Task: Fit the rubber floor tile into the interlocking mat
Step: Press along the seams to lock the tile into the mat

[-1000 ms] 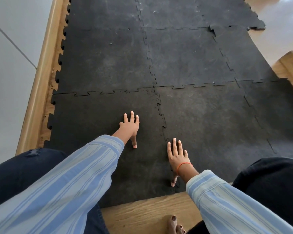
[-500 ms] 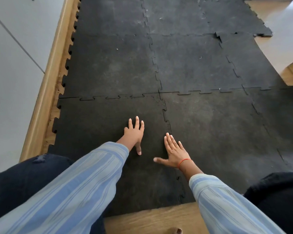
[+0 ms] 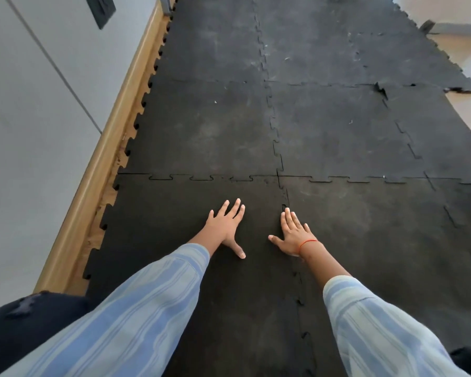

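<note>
A black rubber floor tile (image 3: 174,229) lies at the near left of the black interlocking mat (image 3: 337,137), its toothed edges meeting the tiles beyond and to its right. My left hand (image 3: 226,227) rests flat on this tile, fingers spread. My right hand (image 3: 294,234) lies flat, fingers apart, on the toothed seam (image 3: 299,292) between this tile and the tile on its right. A small gap shows in the seam just beyond my right fingertips. Neither hand holds anything.
A wooden skirting board (image 3: 98,170) and a grey wall (image 3: 25,131) run along the mat's left edge. At the far right a mat corner (image 3: 381,89) is lifted and the edge (image 3: 460,89) is uneven. Pale floor (image 3: 468,50) lies beyond. My dark-trousered knees are at both lower corners.
My right hand has moved forward along the seam and turned, thumb now pointing left. My left hand stayed flat on the tile. The view has tilted up, showing more of the mat ahead.
</note>
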